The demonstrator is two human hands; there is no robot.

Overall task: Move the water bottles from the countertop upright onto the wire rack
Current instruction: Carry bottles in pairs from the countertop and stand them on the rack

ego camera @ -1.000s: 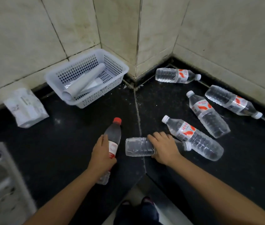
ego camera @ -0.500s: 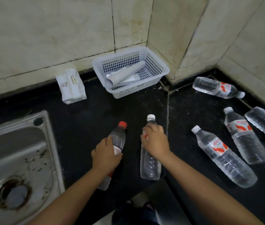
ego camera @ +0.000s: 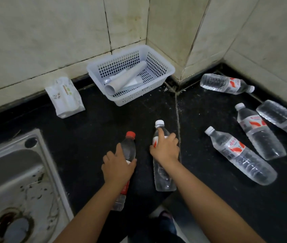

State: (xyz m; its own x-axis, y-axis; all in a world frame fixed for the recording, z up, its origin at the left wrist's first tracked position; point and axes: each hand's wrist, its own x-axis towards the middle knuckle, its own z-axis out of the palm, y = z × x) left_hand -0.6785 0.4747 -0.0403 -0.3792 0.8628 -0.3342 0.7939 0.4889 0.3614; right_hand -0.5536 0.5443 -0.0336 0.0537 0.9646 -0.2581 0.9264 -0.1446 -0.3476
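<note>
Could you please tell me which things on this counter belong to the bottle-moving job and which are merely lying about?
Job:
red-cap bottle in left hand
white-cap bottle in right hand
four lying bottles

Lying about:
basket with paper roll
white packet
sink

No wire rack is in view.

Ahead of the fingertips of both hands the black countertop lies bare up to the white plastic basket and the wipes packet against the tiled wall. To the right of the right hand's fingers, four lying water bottles crowd the counter, with narrow dark gaps between them. Left of the left hand's fingers, open counter runs to the steel sink rim.
</note>
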